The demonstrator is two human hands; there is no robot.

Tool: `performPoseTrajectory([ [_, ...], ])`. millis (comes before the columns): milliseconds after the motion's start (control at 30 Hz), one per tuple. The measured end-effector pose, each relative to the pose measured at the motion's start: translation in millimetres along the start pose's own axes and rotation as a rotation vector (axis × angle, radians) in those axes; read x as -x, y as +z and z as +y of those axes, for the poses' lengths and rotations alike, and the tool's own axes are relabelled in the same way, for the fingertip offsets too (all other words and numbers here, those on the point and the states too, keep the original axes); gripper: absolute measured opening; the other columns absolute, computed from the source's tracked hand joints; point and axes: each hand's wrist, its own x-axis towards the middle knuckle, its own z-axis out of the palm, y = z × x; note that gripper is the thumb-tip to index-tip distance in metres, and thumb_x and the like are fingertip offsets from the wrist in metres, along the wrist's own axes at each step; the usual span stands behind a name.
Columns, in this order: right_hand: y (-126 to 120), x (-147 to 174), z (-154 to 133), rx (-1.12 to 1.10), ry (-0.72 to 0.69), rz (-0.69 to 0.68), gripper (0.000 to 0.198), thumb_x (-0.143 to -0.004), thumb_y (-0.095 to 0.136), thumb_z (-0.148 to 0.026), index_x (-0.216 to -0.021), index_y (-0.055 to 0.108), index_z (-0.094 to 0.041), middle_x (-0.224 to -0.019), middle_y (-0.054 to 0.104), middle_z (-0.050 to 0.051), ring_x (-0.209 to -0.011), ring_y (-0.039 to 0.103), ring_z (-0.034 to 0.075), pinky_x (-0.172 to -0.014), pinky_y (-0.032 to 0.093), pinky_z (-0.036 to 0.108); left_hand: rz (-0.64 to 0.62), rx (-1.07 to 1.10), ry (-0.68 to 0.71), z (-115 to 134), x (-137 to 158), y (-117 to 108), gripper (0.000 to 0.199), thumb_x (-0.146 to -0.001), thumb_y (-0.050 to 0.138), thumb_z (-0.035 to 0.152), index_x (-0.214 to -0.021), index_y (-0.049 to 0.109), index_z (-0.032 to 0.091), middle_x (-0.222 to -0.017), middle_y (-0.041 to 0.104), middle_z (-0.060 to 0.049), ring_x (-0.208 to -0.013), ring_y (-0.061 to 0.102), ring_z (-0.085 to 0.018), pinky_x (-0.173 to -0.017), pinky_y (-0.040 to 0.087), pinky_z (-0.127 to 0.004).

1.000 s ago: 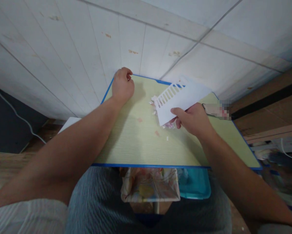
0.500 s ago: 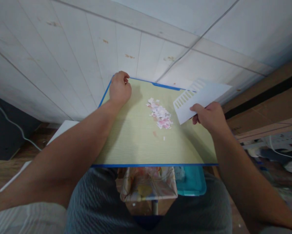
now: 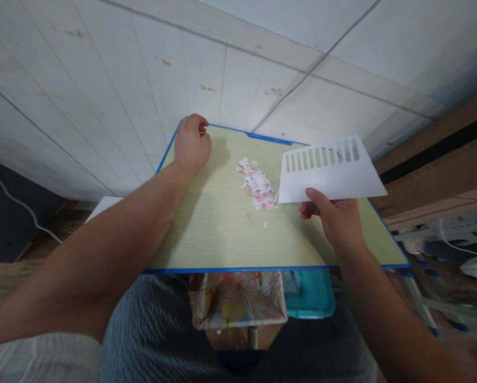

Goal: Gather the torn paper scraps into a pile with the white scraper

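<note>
A white sheet with a row of slots (image 3: 329,178), paper or thin card, is pinched along its near edge by my right hand (image 3: 337,218), thumb on top. It is held tilted above the right part of the blue-edged table (image 3: 218,239). Just left of the sheet lies a loose pile of small white and pink paper scraps (image 3: 258,183). One tiny white scrap (image 3: 265,225) lies apart, nearer to me. My left hand (image 3: 193,142) rests at the far left corner with its fingers curled into a loose fist; nothing shows in it.
A pale plank wall (image 3: 150,69) with a grey cable (image 3: 294,93) stands behind the table. Below the near edge are a patterned box-like container (image 3: 242,308) and a teal plastic tub (image 3: 318,300), between my legs. Cardboard boxes (image 3: 441,175) stand at the right.
My right hand has turned the slotted sheet so that its slots now run along the far side, level with the table's back edge. My left hand stays at the corner.
</note>
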Motion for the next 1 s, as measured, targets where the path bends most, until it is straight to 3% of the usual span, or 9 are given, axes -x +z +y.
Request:
performPoseTrajectory([
  [133,19,34,1,0.0,0.025,-0.151,0.041,-0.085,0.094,-0.059,-0.078,0.077,-0.022,-0.072,0.083,0.013,-0.057,0.076,0.025,-0.058,0.066,0.038,-0.007,-0.012,-0.003,1,0,-1,0.022,-0.093,0.081,0.016,-0.097,0.065,0.03,-0.107,0.071,-0.008,-0.134,0.072,-0.038,-0.128,0.055,-0.057],
  [333,37,33,9,0.03,0.026,-0.255,0.051,-0.092,0.086,-0.069,-0.077,0.083,-0.02,-0.067,0.08,0.012,-0.056,0.072,0.022,-0.057,0.062,0.036,-0.011,-0.03,0.016,7,1,-1,0.022,-0.094,0.083,0.018,-0.1,0.067,0.032,-0.103,0.072,-0.007,-0.133,0.071,-0.038,-0.124,0.057,-0.059],
  [600,15,45,0,0.127,0.051,-0.313,0.043,-0.095,0.087,-0.058,-0.071,0.082,-0.023,-0.05,0.064,0.004,-0.044,0.058,0.019,-0.051,0.056,0.036,-0.101,-0.207,-0.045,24,1,-2,0.045,-0.092,0.061,-0.018,-0.098,0.053,0.026,-0.107,0.061,-0.002,-0.113,0.058,-0.02,-0.119,0.046,-0.042],
  [767,0,67,-5,0.103,0.133,-0.427,0.043,-0.096,0.091,-0.058,-0.072,0.083,-0.024,-0.052,0.067,0.004,-0.045,0.06,0.02,-0.049,0.056,0.035,-0.097,-0.208,-0.066,30,0,-2,0.052,-0.094,0.062,-0.024,-0.095,0.049,0.026,-0.101,0.053,-0.001,-0.107,0.052,-0.018,-0.111,0.045,-0.037],
  [1000,3,76,-4,0.047,0.134,-0.33,0.048,-0.091,0.096,-0.062,-0.065,0.083,-0.023,-0.057,0.073,0.009,-0.048,0.066,0.022,-0.05,0.056,0.035,-0.095,-0.266,-0.082,34,-2,-1,0.053,-0.093,0.064,-0.027,-0.094,0.05,0.025,-0.103,0.055,0.0,-0.105,0.053,-0.015,-0.11,0.045,-0.033],
])
